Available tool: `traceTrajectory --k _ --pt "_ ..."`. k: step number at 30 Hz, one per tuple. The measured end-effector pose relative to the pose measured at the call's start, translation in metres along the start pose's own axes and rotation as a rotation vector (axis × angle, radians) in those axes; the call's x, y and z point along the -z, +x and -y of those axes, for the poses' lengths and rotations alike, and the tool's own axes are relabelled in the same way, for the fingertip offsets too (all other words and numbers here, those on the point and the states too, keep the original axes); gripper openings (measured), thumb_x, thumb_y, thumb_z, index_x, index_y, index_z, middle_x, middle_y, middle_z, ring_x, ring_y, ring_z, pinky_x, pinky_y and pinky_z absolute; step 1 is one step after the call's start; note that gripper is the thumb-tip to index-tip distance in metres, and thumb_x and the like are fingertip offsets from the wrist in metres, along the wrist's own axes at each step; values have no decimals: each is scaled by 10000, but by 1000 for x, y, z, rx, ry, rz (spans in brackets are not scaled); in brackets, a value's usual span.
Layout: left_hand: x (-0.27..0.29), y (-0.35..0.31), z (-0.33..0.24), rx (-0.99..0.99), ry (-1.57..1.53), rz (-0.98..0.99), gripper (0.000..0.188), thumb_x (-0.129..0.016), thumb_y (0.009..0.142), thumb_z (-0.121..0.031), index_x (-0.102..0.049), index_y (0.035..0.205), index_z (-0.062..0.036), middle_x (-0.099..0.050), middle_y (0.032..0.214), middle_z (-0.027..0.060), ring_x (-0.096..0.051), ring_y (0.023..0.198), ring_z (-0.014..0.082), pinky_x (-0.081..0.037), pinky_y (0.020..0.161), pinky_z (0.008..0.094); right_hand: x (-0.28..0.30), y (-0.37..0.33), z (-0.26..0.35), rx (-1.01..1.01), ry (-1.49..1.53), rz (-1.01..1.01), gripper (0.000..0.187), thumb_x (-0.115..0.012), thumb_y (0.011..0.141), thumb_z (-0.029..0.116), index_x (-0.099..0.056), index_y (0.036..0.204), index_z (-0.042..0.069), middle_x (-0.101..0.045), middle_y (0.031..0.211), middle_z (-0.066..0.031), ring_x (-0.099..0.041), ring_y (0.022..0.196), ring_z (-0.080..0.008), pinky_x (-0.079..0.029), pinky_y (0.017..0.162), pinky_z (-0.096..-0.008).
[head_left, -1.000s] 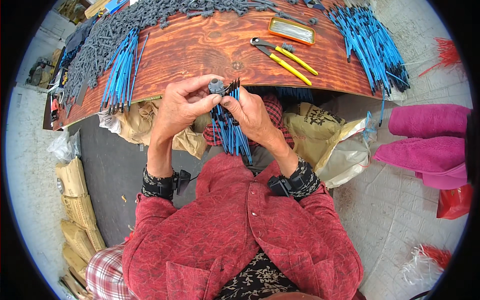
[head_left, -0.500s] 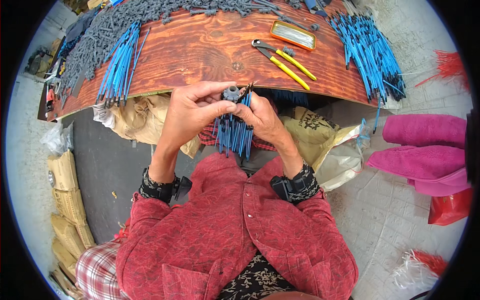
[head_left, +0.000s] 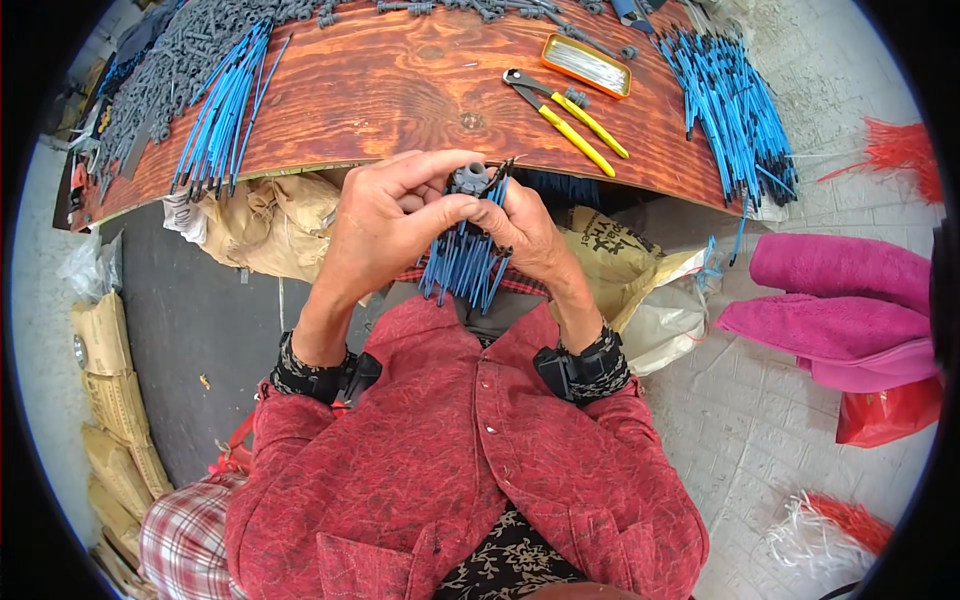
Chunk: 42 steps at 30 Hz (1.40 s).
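My left hand [head_left: 385,215] pinches a grey ribbed plastic fitting [head_left: 470,178] between thumb and fingers, its round hollow end turned up. Close against it, my right hand [head_left: 525,228] grips a bunch of thin blue rods with black tips [head_left: 462,265]. The rods hang down below both hands, and a few black tips stick up past the right fingers beside the fitting. Both hands are closed and nearly touching, just off the near edge of the wooden table [head_left: 400,110]. Whether a rod enters the fitting is hidden by the fingers.
Yellow-handled pliers [head_left: 575,125] and an orange-rimmed tin of thin metal pins [head_left: 587,66] lie on the table. Grey fittings [head_left: 165,90] heap at the far left. Blue rods lie in a left bundle [head_left: 225,110] and a right pile [head_left: 740,120]. Pink towels [head_left: 840,310] hang at right.
The view has shifted slightly. Both hands stay together with the fitting and the rods; the left fingers have moved a little around the fitting's top.
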<state>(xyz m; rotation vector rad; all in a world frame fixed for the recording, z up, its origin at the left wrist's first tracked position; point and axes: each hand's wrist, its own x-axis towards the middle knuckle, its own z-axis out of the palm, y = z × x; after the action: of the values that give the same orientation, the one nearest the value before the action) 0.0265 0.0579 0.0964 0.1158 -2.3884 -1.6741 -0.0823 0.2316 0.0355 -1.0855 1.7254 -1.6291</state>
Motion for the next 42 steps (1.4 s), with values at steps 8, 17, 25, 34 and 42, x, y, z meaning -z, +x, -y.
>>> traceTrajectory --k 8,17,25,34,42 --pt "24 -1 13 19 -254 2 356 -693 927 -30 -649 1279 4 -688 1055 27 -630 935 83 -523 839 238 -24 16 6 203 -300 -98 434 -552 1020 369 -507 1149 -44 -634 828 -268 -627 831 -488 -475 652 -514" --pt "27 2 12 39 -213 27 376 -700 932 -76 -638 1297 -8 -664 1068 7 -589 940 71 -477 832 231 -24 17 3 234 -364 -119 348 -584 1006 318 -531 1044 -24 -625 769 -244 -633 778 -465 -474 625 -503" --pt "26 7 12 12 -108 78 382 -679 952 -127 -617 1307 2 -646 1097 12 -580 987 93 -464 857 260 -14 15 15 246 -465 -110 302 -587 999 296 -565 928 4 -620 732 -223 -620 705 -452 -463 595 -501" --pt "27 7 11 -66 -66 120 304 -637 945 -76 -646 1241 -5 -688 1070 58 -619 975 125 -502 885 287 -12 17 0 316 -408 -106 360 -579 992 340 -581 855 7 -602 684 -225 -609 681 -447 -451 583 -500" --pt "29 8 14 -74 -74 140 310 -652 932 -89 -646 1230 -4 -693 1029 52 -620 942 118 -507 860 283 -9 20 2 225 -405 -40 412 -559 989 421 -597 881 26 -612 705 -217 -615 708 -449 -455 618 -516"
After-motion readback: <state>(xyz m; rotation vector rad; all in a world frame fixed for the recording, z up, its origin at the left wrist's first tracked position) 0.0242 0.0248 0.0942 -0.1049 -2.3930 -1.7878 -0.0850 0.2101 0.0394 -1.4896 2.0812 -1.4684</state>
